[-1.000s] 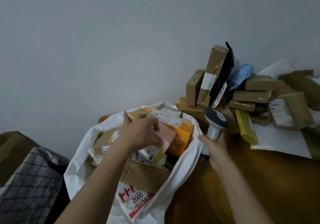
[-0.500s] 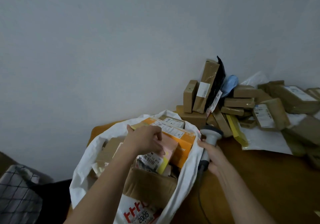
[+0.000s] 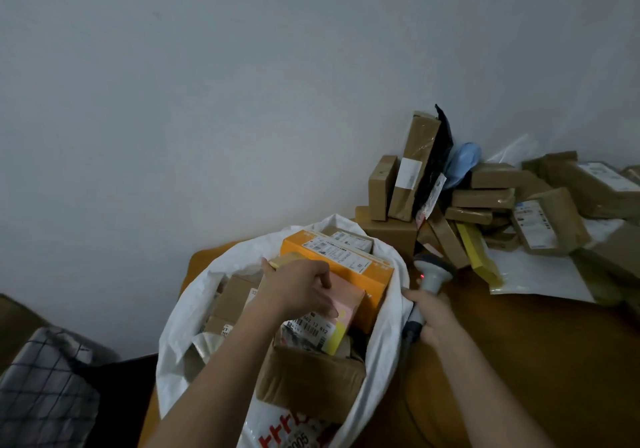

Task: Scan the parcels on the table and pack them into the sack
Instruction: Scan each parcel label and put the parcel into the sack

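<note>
Left hand (image 3: 301, 286) is down in the mouth of the white sack (image 3: 388, 312), fingers curled over the top of a pink-and-yellow parcel (image 3: 341, 323), thumb tucked behind it at ten o'clock; that grip pinches the box by its upper end while the labelled face tilts toward us. It looks like a light, stiff little carton, so a pinch across the narrow faces should do, though the smooth printed skin could slip if squeezed at one corner only. It sits against the orange box (image 3: 349, 267) at one o'clock, on top of a crumpled brown parcel (image 3: 308, 381) at six. Right hand (image 3: 433, 316) is wrapped around the scanner (image 3: 431, 274) handle just outside the sack rim, red light showing. On the counter (image 3: 519, 361) at two o'clock, the parcel pile (image 3: 485, 201) waits, apparently rigid cardboard mostly, a few soft mailers among it.
</note>
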`<act>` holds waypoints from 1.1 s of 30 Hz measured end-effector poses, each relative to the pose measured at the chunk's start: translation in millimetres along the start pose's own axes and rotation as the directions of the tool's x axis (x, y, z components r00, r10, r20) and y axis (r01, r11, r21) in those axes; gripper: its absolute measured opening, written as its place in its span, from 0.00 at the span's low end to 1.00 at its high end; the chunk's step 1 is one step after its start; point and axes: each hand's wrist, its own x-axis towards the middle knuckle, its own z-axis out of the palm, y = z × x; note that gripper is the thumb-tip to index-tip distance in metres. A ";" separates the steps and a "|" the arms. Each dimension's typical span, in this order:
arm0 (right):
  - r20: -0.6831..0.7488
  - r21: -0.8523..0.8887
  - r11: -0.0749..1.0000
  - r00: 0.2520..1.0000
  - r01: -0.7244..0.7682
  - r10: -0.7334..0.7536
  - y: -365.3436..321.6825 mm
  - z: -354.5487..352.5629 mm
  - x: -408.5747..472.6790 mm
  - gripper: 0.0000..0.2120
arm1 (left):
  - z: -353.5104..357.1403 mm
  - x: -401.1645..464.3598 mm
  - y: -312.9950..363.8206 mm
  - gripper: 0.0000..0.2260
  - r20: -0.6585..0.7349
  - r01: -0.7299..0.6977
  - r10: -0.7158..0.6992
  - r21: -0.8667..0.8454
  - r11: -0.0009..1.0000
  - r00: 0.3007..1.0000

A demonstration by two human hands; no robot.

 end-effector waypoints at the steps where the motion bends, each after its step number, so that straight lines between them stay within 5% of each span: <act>1: -0.035 -0.034 0.998 0.998 0.044 -0.045 -4.2 -0.5 -2.3 0.26 | 0.1 -0.1 1.1 0.17 -0.001 0.002 -0.002 -0.001 1.000 1.000; 7: -0.081 -0.298 0.878 0.907 0.375 -0.414 -38.0 -7.1 -19.5 0.25 | -0.4 -2.0 5.8 0.16 0.022 0.003 -0.003 -0.004 1.000 1.000; 12: 0.042 -0.348 0.796 0.856 0.495 -0.515 -39.2 -13.8 -31.2 0.20 | -1.3 -2.4 7.9 0.16 0.066 -0.014 0.015 -0.013 1.000 0.998; 16: 0.117 0.012 0.944 0.937 0.331 -0.330 -36.0 -22.1 -31.0 0.22 | 6.0 -2.8 10.5 0.16 0.047 -0.011 0.012 -0.019 1.000 0.999; 22: 0.106 0.305 0.948 0.986 0.094 -0.131 -22.9 -37.0 -12.0 0.23 | 14.3 -0.1 18.5 0.17 0.043 -0.004 0.004 -0.006 1.000 0.999; 26: -0.028 0.277 0.961 1.000 0.005 0.003 -29.6 -45.6 -3.9 0.24 | 16.7 1.6 19.4 0.16 0.049 0.001 -0.001 -0.009 1.000 0.999; 33: 0.007 -0.013 0.982 0.982 -0.186 0.186 -39.6 -64.0 -7.3 0.15 | 22.8 4.0 22.6 0.16 0.066 -0.026 0.025 0.014 1.000 0.998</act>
